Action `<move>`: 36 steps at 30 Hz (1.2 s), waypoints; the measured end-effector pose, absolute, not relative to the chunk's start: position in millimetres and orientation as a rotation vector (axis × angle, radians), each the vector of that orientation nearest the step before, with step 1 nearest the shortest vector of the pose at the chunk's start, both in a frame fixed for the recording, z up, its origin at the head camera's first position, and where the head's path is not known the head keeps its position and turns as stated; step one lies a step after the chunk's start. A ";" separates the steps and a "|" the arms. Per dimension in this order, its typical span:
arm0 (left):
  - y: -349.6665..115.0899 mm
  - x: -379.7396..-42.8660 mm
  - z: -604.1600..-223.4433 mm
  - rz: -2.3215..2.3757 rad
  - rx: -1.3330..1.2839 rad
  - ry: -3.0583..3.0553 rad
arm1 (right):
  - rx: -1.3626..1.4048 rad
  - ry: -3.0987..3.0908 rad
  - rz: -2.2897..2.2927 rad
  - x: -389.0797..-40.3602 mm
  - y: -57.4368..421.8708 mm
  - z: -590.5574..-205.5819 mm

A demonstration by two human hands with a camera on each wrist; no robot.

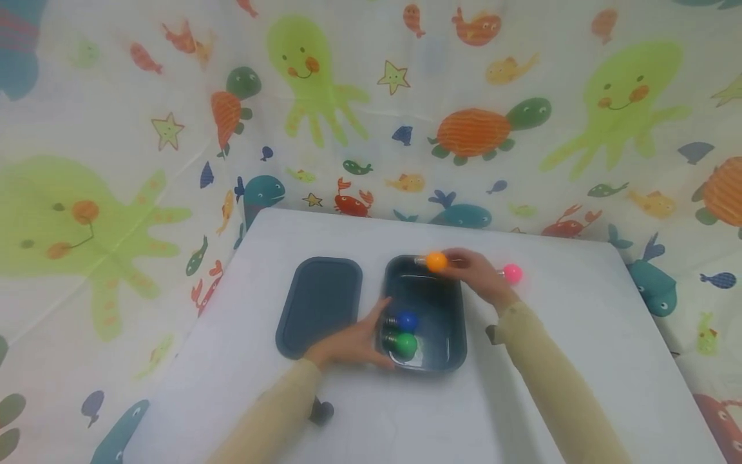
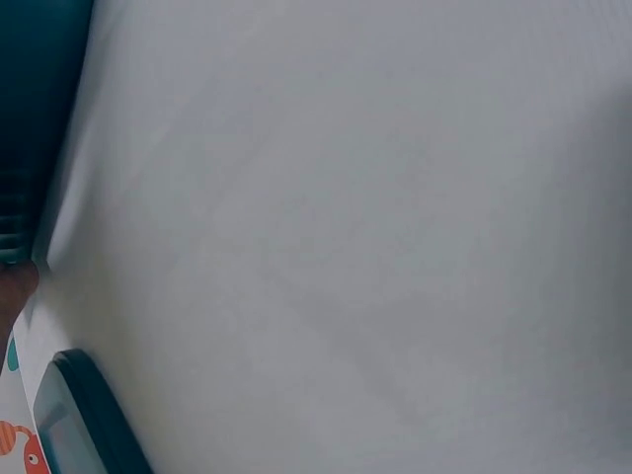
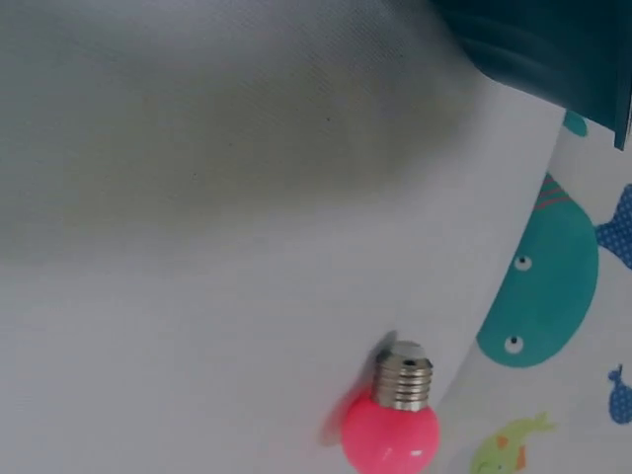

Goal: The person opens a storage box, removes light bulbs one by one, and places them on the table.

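In the head view my right hand (image 1: 472,270) pinches an orange light bulb (image 1: 436,261) over the far end of a dark blue-grey container (image 1: 465,322). The bulb's metal base points left. Inside the container lie a blue bulb (image 1: 408,321) and a green bulb (image 1: 406,345), side by side near its left wall. My left hand (image 1: 353,341) rests against the container's left side, thumb and fingers spread apart. A pink bulb (image 1: 513,273) lies on the table beyond my right wrist; the right wrist view shows this pink bulb (image 3: 391,434) with its threaded base.
A dark lid (image 1: 319,303) lies flat left of the container, partly behind the left forearm. The white table (image 1: 429,419) meets a curtain (image 1: 359,58) printed with sea animals at the back and sides. Dark wrist-camera parts (image 1: 321,411) show by the left sleeve.
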State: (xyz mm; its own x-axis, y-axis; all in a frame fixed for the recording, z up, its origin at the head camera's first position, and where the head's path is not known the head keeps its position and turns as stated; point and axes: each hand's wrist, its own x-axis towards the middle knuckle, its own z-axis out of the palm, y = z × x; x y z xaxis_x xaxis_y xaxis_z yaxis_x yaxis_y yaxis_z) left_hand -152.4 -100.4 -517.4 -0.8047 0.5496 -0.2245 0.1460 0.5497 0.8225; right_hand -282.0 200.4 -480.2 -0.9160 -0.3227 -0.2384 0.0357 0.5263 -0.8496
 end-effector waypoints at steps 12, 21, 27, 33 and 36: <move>-103.5 -151.5 -521.3 1.175 0.575 2.337 | -0.069 2.501 -1.415 -268.5 234.1 -490.6; -106.4 -149.8 -519.0 1.187 0.577 2.323 | 0.019 2.531 -1.445 -245.8 285.7 -489.5; -107.7 -148.8 -517.8 1.194 0.571 2.317 | 0.082 2.529 -1.365 -232.5 323.8 -497.0; -108.6 -147.0 -518.9 1.192 0.568 2.308 | 0.130 2.472 -1.260 -221.1 344.5 -509.8; -108.8 -146.3 -519.8 1.188 0.573 2.305 | 0.140 2.441 -1.255 -218.7 348.0 -515.4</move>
State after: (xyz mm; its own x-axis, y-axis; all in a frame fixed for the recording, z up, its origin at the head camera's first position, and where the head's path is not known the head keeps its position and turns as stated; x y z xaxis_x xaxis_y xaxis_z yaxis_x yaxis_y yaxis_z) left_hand -146.3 -108.8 -519.8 -0.7966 0.5618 -0.2230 0.1443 0.5350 0.8324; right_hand -218.7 348.0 -515.4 -0.9187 -0.0882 -0.3850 0.2617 0.5941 -0.7606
